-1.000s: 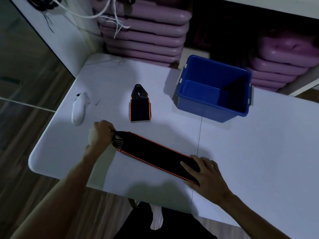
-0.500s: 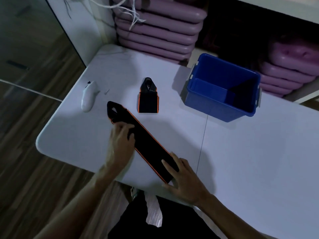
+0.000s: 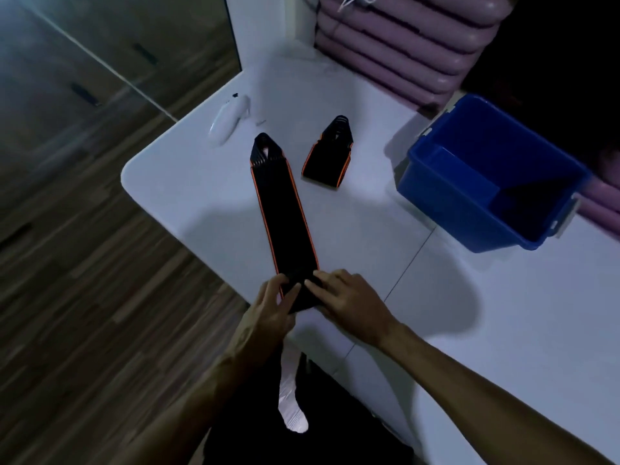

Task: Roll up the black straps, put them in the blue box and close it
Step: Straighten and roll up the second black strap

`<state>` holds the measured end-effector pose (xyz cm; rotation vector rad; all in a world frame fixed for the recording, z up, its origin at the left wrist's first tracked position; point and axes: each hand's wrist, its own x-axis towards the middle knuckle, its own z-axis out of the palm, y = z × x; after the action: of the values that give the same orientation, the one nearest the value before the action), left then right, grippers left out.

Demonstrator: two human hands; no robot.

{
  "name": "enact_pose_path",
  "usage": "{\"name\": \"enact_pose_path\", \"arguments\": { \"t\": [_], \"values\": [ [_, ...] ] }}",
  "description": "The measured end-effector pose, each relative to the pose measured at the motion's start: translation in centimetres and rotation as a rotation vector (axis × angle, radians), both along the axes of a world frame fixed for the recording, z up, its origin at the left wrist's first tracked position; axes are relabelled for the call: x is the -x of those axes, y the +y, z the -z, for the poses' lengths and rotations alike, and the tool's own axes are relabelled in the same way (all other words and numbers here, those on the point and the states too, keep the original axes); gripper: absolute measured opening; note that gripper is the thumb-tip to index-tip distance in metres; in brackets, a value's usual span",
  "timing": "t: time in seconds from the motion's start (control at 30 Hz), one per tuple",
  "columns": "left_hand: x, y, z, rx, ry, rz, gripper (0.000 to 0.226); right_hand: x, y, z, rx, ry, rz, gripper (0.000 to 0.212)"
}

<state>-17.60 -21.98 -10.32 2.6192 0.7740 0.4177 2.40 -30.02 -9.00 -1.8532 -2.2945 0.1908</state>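
A long black strap with orange edges (image 3: 283, 213) lies flat on the white table (image 3: 486, 323), running from its pointed far end down to the table's near edge. My left hand (image 3: 271, 307) and my right hand (image 3: 345, 300) both pinch the strap's near end, fingertips almost touching over it. A second, shorter black strap (image 3: 330, 156) lies folded just beyond, to the right of the long one. The blue box (image 3: 449, 203) stands open at the right, with nothing visible inside. No lid is in view.
A white handheld device (image 3: 228, 120) lies near the table's far left corner. Stacked purple cushions (image 3: 402, 45) sit behind the table. The wooden floor drops away left of the table's rounded corner (image 3: 125, 169).
The long strap has swung from lying across the table to pointing away from me. My left hand slid from its far end down to the near end, beside my right hand.
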Motion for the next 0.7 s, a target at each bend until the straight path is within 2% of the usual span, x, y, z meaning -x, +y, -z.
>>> {"name": "enact_pose_path", "arguments": {
  "t": [0.3,0.4,0.47,0.53,0.6,0.7],
  "values": [
    [-0.9,-0.2,-2.6,-0.102,0.171,-0.018,0.061,0.3,0.5,0.5,-0.132,-0.008,-0.038,0.045],
    [-1.3,-0.1,-2.8,-0.143,0.16,-0.042,0.054,0.2,0.1,0.8,-0.147,-0.005,-0.033,0.041],
    [-1.7,0.0,-2.9,-0.193,0.143,-0.03,0.037,0.1,0.3,0.8,-0.142,0.031,-0.037,0.04],
    [-1.9,0.2,-3.4,-0.124,0.138,-0.043,0.028,-0.2,0.9,0.2,-0.102,0.106,-0.048,0.038],
    [-1.9,0.5,-4.1,0.036,0.108,-0.108,0.029,-0.4,1.7,-0.9,-0.038,0.252,-0.02,0.033],
    [-1.6,0.7,-5.0,0.211,0.001,-0.245,0.026,-0.9,2.3,-2.5,0.087,0.489,0.129,0.029]
  ]
}}
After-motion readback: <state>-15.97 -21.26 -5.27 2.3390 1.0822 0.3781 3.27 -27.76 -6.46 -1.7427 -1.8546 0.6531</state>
